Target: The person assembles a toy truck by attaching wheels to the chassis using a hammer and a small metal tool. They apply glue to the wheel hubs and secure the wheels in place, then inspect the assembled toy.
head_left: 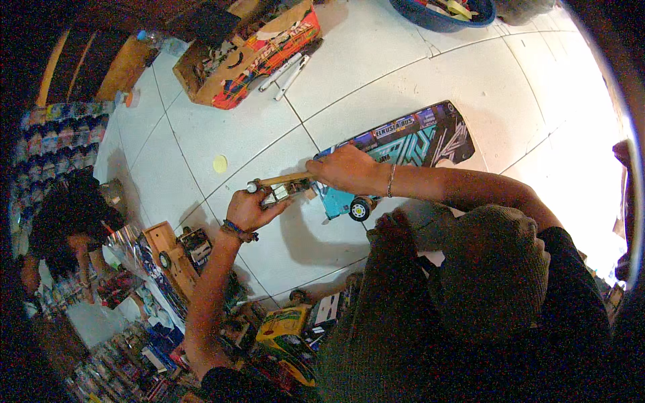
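Left hand [248, 211]: near the centre toward 9 o'clock, fingers closed around a small pale-and-dark part [278, 193].
Right hand [348, 168]: toward 1 o'clock, thumb and fingers pinching one end of a tan stick [285, 180]; its whitish far end points to 9 o'clock, by the left fingers.
Toy bus [420, 141]: at 2 o'clock on the tiled floor [376, 74], turquoise and black, partly behind the right hand; whether they touch, I cannot tell.
Open box [285, 60]: at 11 o'clock, white pens [291, 78] beside it.
Blue basin [437, 21]: at 1 o'clock.
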`<state>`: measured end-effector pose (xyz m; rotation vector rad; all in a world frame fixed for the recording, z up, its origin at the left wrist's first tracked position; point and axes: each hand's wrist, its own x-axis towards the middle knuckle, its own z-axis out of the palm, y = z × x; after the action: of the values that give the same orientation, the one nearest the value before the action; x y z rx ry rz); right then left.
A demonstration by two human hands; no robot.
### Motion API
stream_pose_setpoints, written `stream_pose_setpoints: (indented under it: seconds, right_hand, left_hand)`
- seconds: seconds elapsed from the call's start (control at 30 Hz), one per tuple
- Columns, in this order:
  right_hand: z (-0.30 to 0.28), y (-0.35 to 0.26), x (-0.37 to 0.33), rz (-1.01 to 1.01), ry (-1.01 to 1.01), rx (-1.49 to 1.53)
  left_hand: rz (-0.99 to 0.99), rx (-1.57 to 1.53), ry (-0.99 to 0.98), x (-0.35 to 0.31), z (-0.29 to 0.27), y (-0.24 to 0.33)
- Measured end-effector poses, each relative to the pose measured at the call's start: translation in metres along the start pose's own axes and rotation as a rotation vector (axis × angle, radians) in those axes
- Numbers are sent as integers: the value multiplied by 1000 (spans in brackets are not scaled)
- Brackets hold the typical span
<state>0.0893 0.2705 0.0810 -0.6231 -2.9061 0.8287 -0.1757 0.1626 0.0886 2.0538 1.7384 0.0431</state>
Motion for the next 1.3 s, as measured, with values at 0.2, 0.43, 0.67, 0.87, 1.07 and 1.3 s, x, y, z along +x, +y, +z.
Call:
stream_pose_setpoints:
  seconds: [0.2,0.43,0.67,0.87,1.07,1.3]
  right_hand:
    - [4,-1,0,-19,43,11]
    - [-9,19,-4,98,19,184]
    - [-76,123,-99,553,345,-28]
    - [-48,242,-200,613,148,-292]
    - [-36,252,-213,874,-31,707]
    - [-120,216,-197,633,335,643]
  left_hand:
    - [-39,51,-85,-39,-9,-17]
    - [-331,103,-218,-109,80,-48]
    - [-218,141,-4,-140,106,-20]
    - [-1081,-1259,-54,-23,86,43]
    - [-1005,-1698,-673,41,58,50]
    - [-666,-1699,-251,47,0,73]
